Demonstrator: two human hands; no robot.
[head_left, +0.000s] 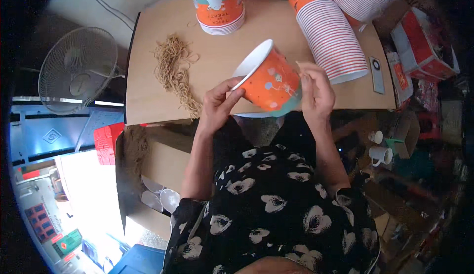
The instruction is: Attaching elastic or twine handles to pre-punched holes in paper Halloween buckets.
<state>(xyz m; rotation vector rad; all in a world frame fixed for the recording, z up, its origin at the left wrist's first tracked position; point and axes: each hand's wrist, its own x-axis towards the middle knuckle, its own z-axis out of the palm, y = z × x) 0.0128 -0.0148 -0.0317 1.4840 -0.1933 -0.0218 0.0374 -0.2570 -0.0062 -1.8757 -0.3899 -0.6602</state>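
Above table edge (207, 118), cup (270, 84) (two-handed)

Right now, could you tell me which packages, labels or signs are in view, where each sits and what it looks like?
Orange paper cup: held tilted between left hand and right hand; white inside, pale printed pattern.
Short cup stack: far on the table; orange with a teal band.
Red carton: far right; boxy, red and white.
Red sheet: left, below the table edge.
Green sign: lower left.
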